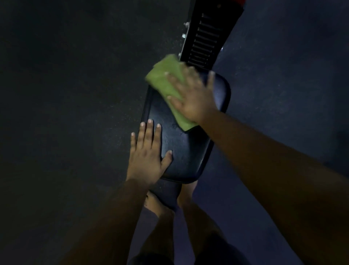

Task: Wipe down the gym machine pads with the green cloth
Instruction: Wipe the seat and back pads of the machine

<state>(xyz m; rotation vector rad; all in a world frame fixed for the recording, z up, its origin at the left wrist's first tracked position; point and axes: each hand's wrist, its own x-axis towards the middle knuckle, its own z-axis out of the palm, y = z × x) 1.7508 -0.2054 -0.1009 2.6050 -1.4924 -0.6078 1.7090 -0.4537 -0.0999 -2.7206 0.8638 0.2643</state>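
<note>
Pressing flat, the right hand point(190, 96) spreads fingers over soft green cloth point(166, 83) on glossy rounded pad point(181, 149) (left hand point(147, 151) flat too).

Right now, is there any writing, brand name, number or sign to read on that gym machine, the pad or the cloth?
None can be read.
The black pad shows no lettering.
The green cloth is plain and motion-blurred.
The slotted black frame bears only slots and bolts; no label shows.
The red part at the top edge is cut off, too little to tell.
</note>
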